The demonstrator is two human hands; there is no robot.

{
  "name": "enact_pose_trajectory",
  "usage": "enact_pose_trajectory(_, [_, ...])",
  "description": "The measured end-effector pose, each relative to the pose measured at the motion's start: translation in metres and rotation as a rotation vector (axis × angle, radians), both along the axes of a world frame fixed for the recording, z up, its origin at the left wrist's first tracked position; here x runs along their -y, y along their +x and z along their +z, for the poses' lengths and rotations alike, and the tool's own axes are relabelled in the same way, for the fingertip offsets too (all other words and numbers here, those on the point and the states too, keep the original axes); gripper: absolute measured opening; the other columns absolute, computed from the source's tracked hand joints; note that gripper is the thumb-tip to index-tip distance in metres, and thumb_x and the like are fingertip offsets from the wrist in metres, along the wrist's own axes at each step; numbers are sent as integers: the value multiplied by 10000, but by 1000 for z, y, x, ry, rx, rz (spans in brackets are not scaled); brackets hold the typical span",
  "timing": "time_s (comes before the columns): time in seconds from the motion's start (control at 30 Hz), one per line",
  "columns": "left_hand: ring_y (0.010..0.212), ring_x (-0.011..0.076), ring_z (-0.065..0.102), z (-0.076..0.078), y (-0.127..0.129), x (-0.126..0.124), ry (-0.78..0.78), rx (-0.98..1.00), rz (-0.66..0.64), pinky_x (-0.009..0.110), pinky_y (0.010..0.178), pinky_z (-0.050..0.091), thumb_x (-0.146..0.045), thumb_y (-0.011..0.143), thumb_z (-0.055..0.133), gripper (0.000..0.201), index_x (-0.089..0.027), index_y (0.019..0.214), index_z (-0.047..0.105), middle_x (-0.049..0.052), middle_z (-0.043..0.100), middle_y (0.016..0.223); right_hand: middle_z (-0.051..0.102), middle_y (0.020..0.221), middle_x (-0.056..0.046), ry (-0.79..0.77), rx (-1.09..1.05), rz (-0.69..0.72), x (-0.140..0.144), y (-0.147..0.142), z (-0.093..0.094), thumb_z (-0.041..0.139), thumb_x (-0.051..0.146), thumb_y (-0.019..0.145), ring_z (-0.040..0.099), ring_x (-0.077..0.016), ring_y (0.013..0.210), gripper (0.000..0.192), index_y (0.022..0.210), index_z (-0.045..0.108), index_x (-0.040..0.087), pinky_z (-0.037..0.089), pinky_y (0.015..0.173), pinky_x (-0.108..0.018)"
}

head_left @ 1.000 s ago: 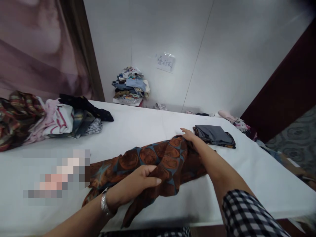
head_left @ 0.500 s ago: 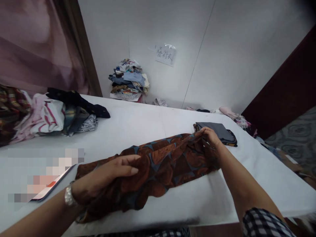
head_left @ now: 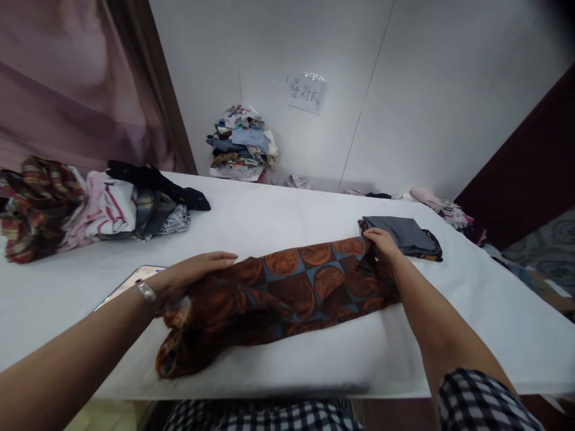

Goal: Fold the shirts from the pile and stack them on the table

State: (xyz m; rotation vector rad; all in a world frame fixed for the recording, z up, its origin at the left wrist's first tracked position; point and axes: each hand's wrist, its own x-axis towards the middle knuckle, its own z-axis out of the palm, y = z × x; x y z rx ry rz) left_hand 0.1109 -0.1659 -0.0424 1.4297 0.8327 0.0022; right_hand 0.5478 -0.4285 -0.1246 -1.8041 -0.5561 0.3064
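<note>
Now the brown cloth lies long and flatter on the white table; a moment ago it was bunched up. The left hand rests open on its near left end. The right hand pinches the far right corner, just beside the folded grey cloth.

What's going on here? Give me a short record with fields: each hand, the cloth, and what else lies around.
left hand: lies flat on the left end of the patterned cloth
right hand: grips the cloth's right end
patterned cloth: brown with blue, spread lengthwise on the white table
beside right hand: folded grey garment
far left: heap of clothes
near left wrist: phone
by the wall: stack of clothes, paper sign
</note>
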Motion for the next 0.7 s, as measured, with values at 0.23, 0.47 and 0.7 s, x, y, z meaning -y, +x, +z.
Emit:
enact_pose_trajectory(0.23, [1141, 288, 633, -31, -18, -18, 265, -65, -49, 381, 949, 536, -483, 556, 756, 687, -228, 1184, 639, 74, 684, 1237, 614, 610, 0, -109, 211, -25, -16, 9, -22, 622, 454, 597, 528, -161, 596, 284, 685, 632, 183, 413, 580, -281])
enact_pose_trajectory(0.47, [1161, 303, 608, -56, -17, -18, 948, -290, -76, 374, 1032, 457, -355, 613, 588, 591, -176, 1171, 659, 114, 662, 1253, 704, 761, -64, -290, 410, -47, -18, 5, -12, 590, 363, 714, 625, -236, 768, 211, 764, 694, 186, 478, 747, -350])
enact_pose_trajectory(0.7, [1232, 359, 547, -76, -34, -27, 1025, -411, -41, 449, 1037, 417, -615, 745, 502, 812, -90, 1365, 490, 209, 583, 1337, 636, 1274, -127, -338, 749, 160, -19, -72, -15, 472, 406, 902, 543, -257, 1224, 391, 1154, 679, 189, 372, 1080, -417])
